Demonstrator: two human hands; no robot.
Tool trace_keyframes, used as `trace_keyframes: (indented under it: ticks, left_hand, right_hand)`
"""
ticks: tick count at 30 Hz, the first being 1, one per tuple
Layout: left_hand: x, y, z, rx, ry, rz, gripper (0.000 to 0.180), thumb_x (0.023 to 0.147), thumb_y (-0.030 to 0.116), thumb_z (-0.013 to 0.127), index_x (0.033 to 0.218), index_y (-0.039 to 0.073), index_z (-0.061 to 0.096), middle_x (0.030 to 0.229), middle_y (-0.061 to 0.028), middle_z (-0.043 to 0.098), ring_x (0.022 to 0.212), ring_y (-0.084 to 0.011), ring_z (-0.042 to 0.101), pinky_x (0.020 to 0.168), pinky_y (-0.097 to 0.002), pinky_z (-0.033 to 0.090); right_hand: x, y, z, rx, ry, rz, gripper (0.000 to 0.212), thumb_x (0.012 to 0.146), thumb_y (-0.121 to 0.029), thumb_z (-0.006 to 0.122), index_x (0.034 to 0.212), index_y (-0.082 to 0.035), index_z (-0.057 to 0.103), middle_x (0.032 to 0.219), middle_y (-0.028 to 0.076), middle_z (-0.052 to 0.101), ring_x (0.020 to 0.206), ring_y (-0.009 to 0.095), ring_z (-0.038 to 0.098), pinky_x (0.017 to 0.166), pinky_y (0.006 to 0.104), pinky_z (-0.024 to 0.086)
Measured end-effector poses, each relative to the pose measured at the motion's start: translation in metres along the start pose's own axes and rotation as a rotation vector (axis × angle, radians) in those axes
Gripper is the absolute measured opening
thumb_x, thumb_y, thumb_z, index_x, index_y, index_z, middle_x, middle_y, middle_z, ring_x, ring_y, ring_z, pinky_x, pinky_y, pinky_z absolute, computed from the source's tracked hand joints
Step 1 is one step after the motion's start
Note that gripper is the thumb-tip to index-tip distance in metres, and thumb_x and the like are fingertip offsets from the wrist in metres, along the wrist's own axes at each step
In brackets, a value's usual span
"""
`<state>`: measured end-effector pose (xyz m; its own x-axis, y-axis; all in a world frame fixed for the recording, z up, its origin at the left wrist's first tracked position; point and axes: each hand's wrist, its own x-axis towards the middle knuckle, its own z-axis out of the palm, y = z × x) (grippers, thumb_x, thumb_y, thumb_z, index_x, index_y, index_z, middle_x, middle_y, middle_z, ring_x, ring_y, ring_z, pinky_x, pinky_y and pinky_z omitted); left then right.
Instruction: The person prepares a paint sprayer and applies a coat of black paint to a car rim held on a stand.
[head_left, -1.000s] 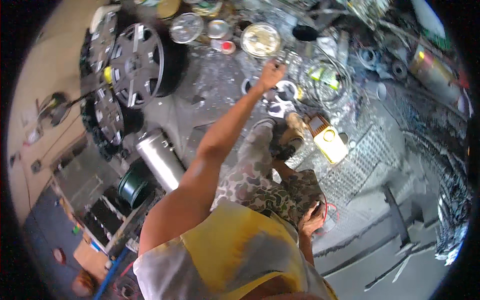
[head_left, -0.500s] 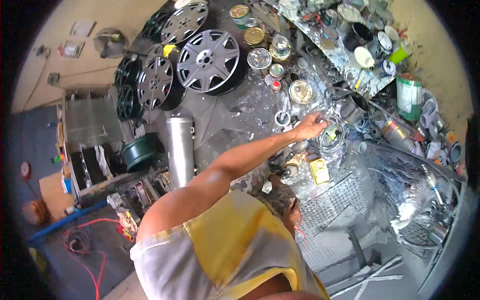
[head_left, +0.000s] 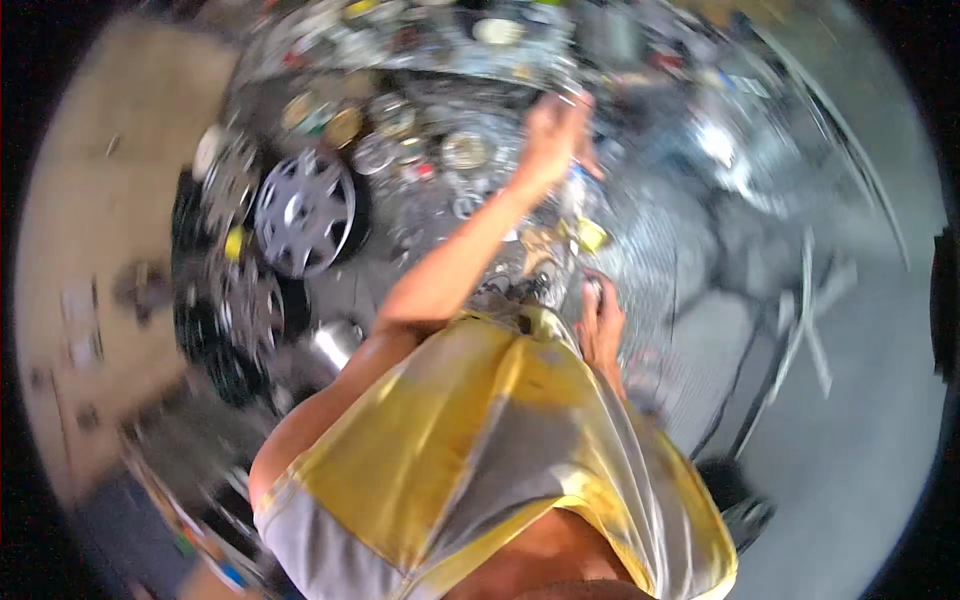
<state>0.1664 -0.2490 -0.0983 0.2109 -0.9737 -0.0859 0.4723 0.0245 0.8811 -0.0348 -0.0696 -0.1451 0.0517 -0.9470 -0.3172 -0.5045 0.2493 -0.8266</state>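
My left hand reaches far forward over the cluttered floor, beside the front of a crowded bench. Motion smears its fingers. A small shiny patch shows at the fingertips, and I cannot make out whether it is held. Below that hand is a blurred bluish, glassy-looking patch. Closer to me, my right hand is low in front of my body, its fingers bent. A dark spot shows at its fingertips, too blurred to name. A yellow block-shaped thing lies on the floor between the two hands.
Alloy wheels lean together at the left. Several paint cans stand left of my left hand. Beyond them is a bench loaded with containers. Crossed pale strips lie on the floor at the right. A silver cylinder is beside my left arm.
My view has swung to the right, so the wheels and cans appear farther left. My left hand has left the wire coil it was touching and is farther forward. My right hand shows more fully.
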Motion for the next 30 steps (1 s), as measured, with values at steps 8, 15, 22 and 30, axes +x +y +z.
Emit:
trace_keyframes:
  ticks: [8,15,22,30]
  left_hand:
    - [-0.008,0.029,0.085,-0.07,-0.296,0.081,0.036,0.105,0.035,0.056,0.085,0.007,0.045,0.062,-0.0011,0.044,0.042,-0.0123,0.048,0.039,-0.0355,0.052]
    - [-0.066,0.028,0.127,-0.089,-0.451,-0.083,0.042,0.107,0.036,0.052,0.078,0.008,0.04,0.058,0.0011,0.037,0.044,-0.012,0.045,0.039,-0.0372,0.05]
    - [-0.111,0.031,0.164,-0.003,-0.654,-0.238,0.035,0.108,0.038,0.049,0.087,0.011,0.045,0.073,0.0011,0.043,0.053,-0.0109,0.042,0.048,-0.0343,0.046]
    - [-0.178,-0.001,0.229,-0.016,-0.739,-0.284,0.039,0.109,0.04,0.045,0.084,0.012,0.038,0.068,0.0021,0.036,0.048,-0.01,0.04,0.041,-0.0337,0.046]
  right_hand:
    - [-0.061,-0.04,0.005,0.169,0.449,-0.111,0.03,0.099,-0.03,0.066,0.116,-0.006,0.063,0.064,0.013,0.058,0.055,0.016,0.053,0.055,0.0355,0.047]
    - [-0.091,-0.063,0.006,0.166,0.662,-0.121,0.027,0.098,-0.026,0.07,0.114,-0.005,0.064,0.056,0.009,0.048,0.049,0.011,0.043,0.048,0.0314,0.037]
    - [-0.136,-0.068,-0.009,0.495,0.673,-0.086,0.027,0.103,-0.028,0.064,0.11,-0.003,0.067,0.059,-0.001,0.053,0.051,0.006,0.043,0.047,0.0291,0.035]
    - [-0.17,-0.032,-0.036,0.912,0.788,-0.049,0.029,0.108,-0.027,0.053,0.112,-0.003,0.067,0.069,-0.012,0.039,0.053,-0.001,0.031,0.047,0.0213,0.022]
